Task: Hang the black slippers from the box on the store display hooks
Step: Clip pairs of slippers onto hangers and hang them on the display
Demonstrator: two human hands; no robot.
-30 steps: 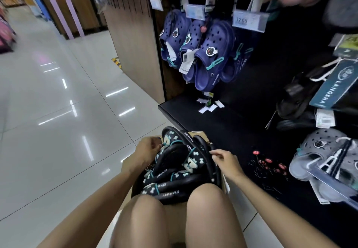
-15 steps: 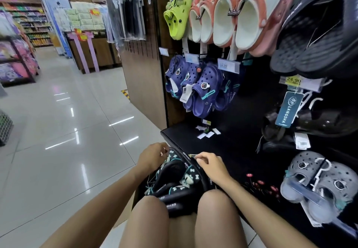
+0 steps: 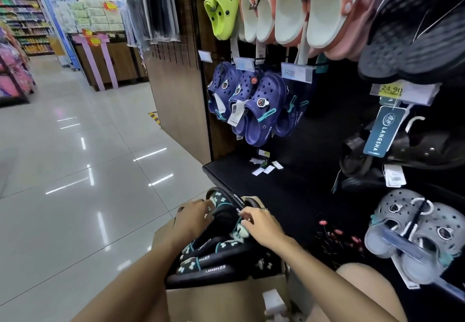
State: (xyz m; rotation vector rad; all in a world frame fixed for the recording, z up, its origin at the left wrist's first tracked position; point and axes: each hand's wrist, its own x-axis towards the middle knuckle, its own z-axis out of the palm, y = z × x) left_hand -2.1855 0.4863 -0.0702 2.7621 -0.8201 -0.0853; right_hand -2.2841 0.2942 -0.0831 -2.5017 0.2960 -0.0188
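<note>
A cardboard box (image 3: pixel 221 299) sits on the floor in front of me, packed with several black slippers (image 3: pixel 214 258) that have teal straps and white bone charms. My left hand (image 3: pixel 193 218) grips the top pair of black slippers (image 3: pixel 224 214) from the left side. My right hand (image 3: pixel 261 223) pinches the same pair at its right edge, fingers curled over the strap. The top pair stands tilted, half out of the box. On the dark display wall, hooks hold blue clogs (image 3: pixel 254 105), with white-and-pink clogs (image 3: pixel 297 7) above.
A black base shelf (image 3: pixel 271 185) with scattered paper tags runs to the right of the box. Grey clogs (image 3: pixel 412 233) and black sandals (image 3: pixel 402 150) hang at the right. A wooden end panel (image 3: pixel 176 82) stands to the left, beside a glossy tiled aisle (image 3: pixel 75 170).
My view has lifted, so more of the hanging display shows. Both hands stay on the top pair of black slippers, and my knees have dropped out of the middle of the view.
</note>
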